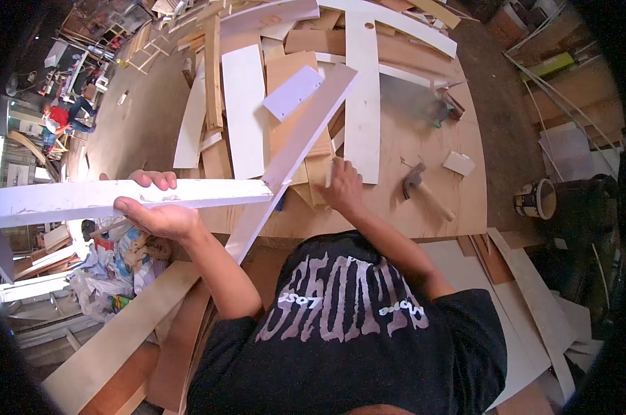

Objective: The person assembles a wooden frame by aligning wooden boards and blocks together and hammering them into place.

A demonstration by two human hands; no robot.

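Note:
My left hand is closed around a long white-painted wooden bar with chipped paint. The bar's right end meets a second long pale board, which slants from near my left forearm up across the table. I cannot tell whether the two are fastened together. My right hand is over the table's near side with its fingers curled in, beside a small pale wood edge. What those fingers hold, if anything, is hidden. To its right lies a claw hammer.
Loose boards, a white panel among them, cover much of the plywood tabletop. A power tool lies at its right. More planks lean beside me. A bucket stands right; a person sits far left.

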